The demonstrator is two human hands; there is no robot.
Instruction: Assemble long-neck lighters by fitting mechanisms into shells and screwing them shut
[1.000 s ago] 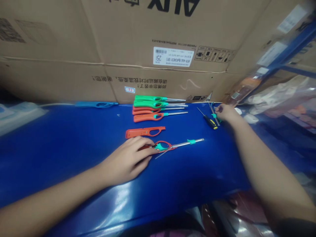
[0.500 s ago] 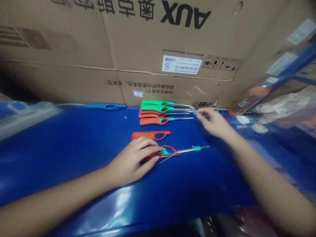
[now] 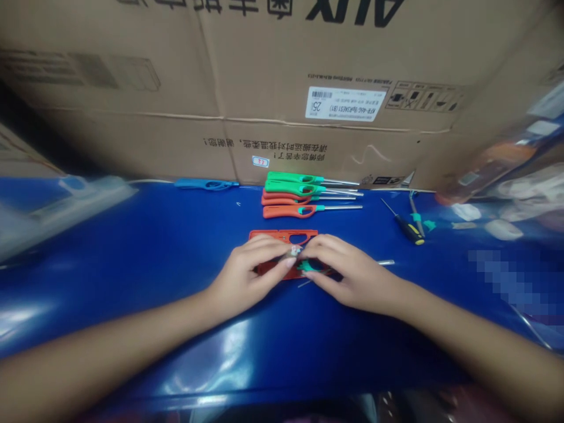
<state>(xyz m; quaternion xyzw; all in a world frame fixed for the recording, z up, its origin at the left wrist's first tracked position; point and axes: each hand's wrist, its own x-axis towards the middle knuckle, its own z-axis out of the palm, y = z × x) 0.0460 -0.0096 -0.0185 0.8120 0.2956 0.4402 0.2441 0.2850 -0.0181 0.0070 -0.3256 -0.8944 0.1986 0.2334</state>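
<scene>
My left hand (image 3: 253,265) is closed, its thumb and forefinger pinching a small whitish-and-metal part (image 3: 295,251). From the other side, the fingertips of my right hand (image 3: 348,271) curl in against the same part. Under both hands lies an orange half shell (image 3: 268,268) of a long-neck lighter with a teal trigger (image 3: 304,265). Its metal tube (image 3: 386,262) sticks out beyond my right hand, which hides the middle. Just behind rests the other orange half shell (image 3: 282,234), partly covered by my fingers.
Several green and orange long-neck lighters (image 3: 291,210) lie stacked before a cardboard box (image 3: 247,88). A blue lighter shell (image 3: 205,184) lies left of them. To the right are a screwdriver (image 3: 409,229), a teal piece (image 3: 429,225), a bottle (image 3: 489,167) and white scraps (image 3: 503,230).
My right hand has come back from beside the lighter stack with a small part, down to my left hand over the open lighter. The screwdriver at the right has come into sight.
</scene>
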